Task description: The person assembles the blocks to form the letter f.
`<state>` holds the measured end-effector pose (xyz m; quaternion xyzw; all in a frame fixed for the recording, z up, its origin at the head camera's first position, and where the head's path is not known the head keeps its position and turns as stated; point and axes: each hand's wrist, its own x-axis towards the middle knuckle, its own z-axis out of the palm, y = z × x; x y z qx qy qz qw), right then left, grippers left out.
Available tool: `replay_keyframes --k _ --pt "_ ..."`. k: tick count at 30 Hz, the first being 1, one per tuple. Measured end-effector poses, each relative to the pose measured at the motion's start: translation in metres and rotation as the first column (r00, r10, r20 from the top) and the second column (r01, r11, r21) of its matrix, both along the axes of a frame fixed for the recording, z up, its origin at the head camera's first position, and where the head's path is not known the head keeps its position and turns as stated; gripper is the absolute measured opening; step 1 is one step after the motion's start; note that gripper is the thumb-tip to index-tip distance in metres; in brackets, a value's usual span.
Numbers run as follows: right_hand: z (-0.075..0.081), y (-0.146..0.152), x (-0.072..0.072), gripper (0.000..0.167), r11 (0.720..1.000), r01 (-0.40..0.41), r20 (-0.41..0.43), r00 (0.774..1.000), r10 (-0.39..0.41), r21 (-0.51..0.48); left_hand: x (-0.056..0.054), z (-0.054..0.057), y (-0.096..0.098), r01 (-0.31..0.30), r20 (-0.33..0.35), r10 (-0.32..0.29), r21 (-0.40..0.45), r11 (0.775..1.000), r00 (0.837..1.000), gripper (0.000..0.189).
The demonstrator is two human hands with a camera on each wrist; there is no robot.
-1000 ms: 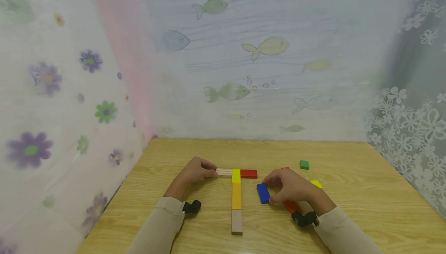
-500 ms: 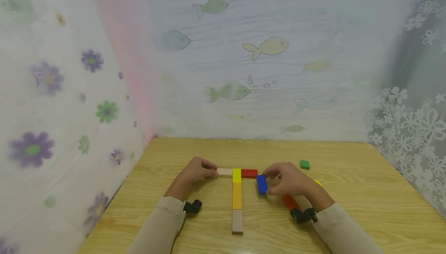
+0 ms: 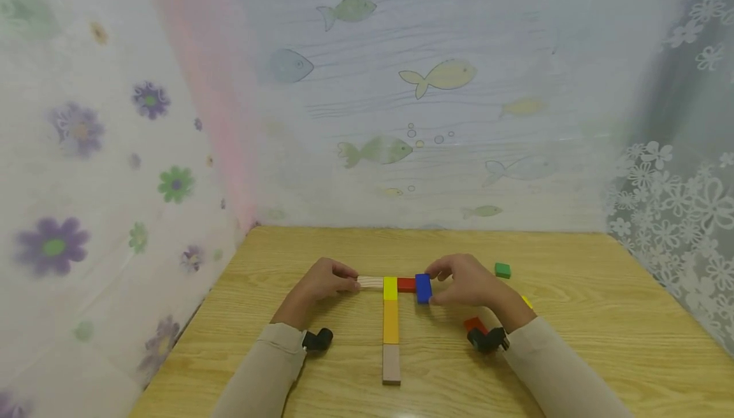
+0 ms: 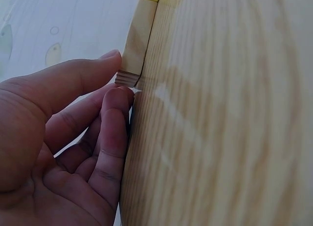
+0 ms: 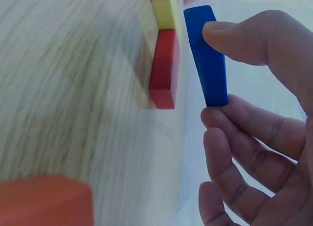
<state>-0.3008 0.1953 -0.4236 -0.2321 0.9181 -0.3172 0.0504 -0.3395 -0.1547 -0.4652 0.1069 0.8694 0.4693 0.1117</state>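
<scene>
My left hand (image 3: 327,281) has thumb and fingertips at the outer end of a plain wooden block (image 3: 370,282), pinching it; the left wrist view shows the thumb on the block (image 4: 139,37). Beside that block comes a yellow block (image 3: 390,288), then a red block (image 3: 406,285) partly covered in the head view. A blue block (image 3: 423,288) is pinched by my right hand (image 3: 467,283) between thumb and fingertips. In the right wrist view the blue block (image 5: 208,59) is off the table, apart from the red block (image 5: 165,69).
An orange block (image 3: 390,321) and a greyish-brown block (image 3: 391,364) run from the yellow block toward me. A red-orange block (image 3: 475,325) lies under my right wrist. A green block (image 3: 503,270) and a partly hidden yellow block (image 3: 527,302) lie to the right.
My right hand has carried the blue block away from me and slightly left, to over the red block's right end. My left hand has stayed at the plain block.
</scene>
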Motion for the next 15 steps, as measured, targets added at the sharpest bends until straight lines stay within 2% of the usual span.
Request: replay_keyframes --k 10,15 --pt "0.008 -0.013 -0.012 0.049 1.0 0.016 -0.005 1.0 -0.016 0.018 -0.002 -0.002 -0.001 0.016 0.001 -0.016 0.01 1.0 1.0 0.028" --pt "0.008 -0.02 -0.019 0.051 1.0 0.002 0.008 1.0 -0.002 -0.003 0.0 -0.001 -0.001 0.001 0.001 -0.001 0.004 1.0 1.0 0.027"
